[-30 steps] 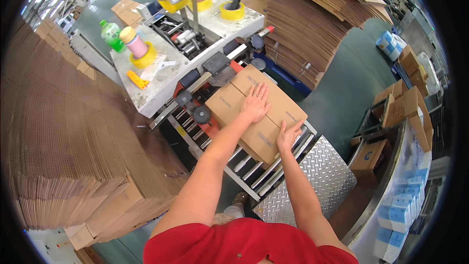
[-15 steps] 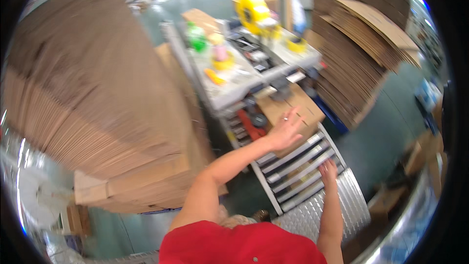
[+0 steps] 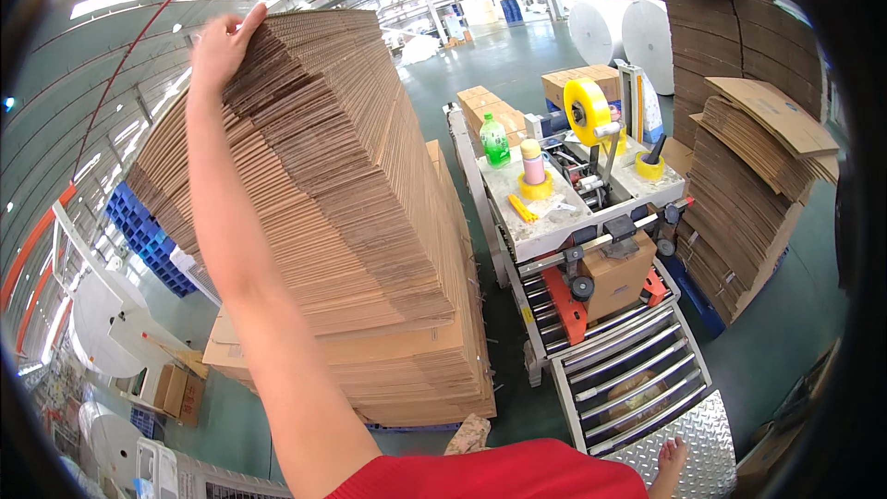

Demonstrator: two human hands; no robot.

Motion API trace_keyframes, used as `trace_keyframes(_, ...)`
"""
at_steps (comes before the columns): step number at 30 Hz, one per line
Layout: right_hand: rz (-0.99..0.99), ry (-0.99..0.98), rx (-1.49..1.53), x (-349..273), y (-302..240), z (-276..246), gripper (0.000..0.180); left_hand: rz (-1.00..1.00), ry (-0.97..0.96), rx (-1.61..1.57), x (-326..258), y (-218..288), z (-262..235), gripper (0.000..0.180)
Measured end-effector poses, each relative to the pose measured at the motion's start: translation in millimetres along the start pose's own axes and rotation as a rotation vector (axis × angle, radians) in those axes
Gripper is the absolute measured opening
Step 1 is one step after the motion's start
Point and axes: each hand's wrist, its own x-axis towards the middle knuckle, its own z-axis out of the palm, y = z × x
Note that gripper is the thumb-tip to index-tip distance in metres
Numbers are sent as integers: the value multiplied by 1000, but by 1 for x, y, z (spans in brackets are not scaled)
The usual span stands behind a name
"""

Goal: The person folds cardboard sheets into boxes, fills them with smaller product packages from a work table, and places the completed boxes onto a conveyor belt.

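My left arm stretches up across a tall stack of flattened cardboard boxes (image 3: 360,176). My left hand (image 3: 222,48) is at the stack's upper left corner, closed on the edge of a flattened box there, with the thumb side over the top; some fingers are hidden or slightly blurred. My right hand (image 3: 673,455) is low on the right above a diamond-pattern metal plate (image 3: 702,434), fingers loosely apart and nothing in them. Ahead of it, a closed cardboard box (image 3: 617,282) stands in the taping machine (image 3: 545,231), between its red side guides.
A roller conveyor (image 3: 633,379) leads up to the machine. On the machine's top are a green bottle (image 3: 495,142), a pink bottle (image 3: 533,164), a yellow cutter (image 3: 522,209) and tape rolls. Another stack of flattened boxes (image 3: 739,194) stands right, with blue pallets (image 3: 148,236) far left.
My left hand has left the box on the rollers and moved up left to the cardboard stack. The box sits deeper in the machine. My right hand is lower, and the view has tilted up.
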Motion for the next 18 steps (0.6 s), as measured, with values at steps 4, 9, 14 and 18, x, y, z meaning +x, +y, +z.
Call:
trace_keyframes(4,11,-58,13,-14,17,15,28,26,-154,-68,-10,21,21,61)
trace_keyframes(9,-103,-185,-86,-89,7,49,24,176,115,-61,-40,27,4,51)
trace_keyframes(14,-144,-106,-90,-91,-25,-10,17,304,342,-1,-62,64,-40,48)
trace_keyframes(18,-770,-26,-507,-111,-101,-43,16,537,523,-256,-90,144,-86,38)
